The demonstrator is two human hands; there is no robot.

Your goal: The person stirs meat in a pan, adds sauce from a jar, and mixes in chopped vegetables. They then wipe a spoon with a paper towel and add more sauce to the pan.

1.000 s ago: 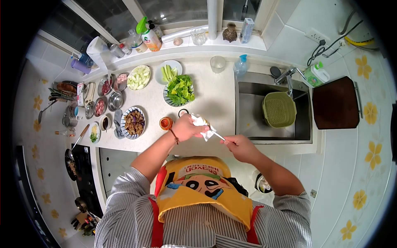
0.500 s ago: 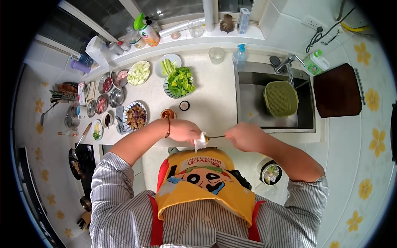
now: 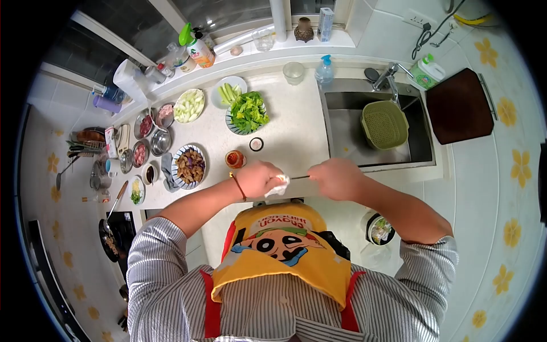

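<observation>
My left hand (image 3: 259,178) is closed around a crumpled white paper towel (image 3: 279,186) at the counter's front edge. The towel wraps one end of a thin metal utensil (image 3: 299,177), whose other end sits in my right hand (image 3: 336,178). Both hands are close together above my yellow apron (image 3: 276,251). A small open jar of red sauce (image 3: 234,158) stands just behind my left hand, with its round lid (image 3: 256,143) a little further back.
The white counter (image 3: 290,131) carries a bowl of green leaves (image 3: 246,112), plates of sliced vegetables (image 3: 190,105) and a dish of brown food (image 3: 190,166). A sink (image 3: 342,134) with a green colander (image 3: 384,124) lies right. A waste bin (image 3: 380,229) stands below.
My hands have lifted slightly toward the counter edge, and the towel has closed more tightly around the utensil's end. The view has shifted a little.
</observation>
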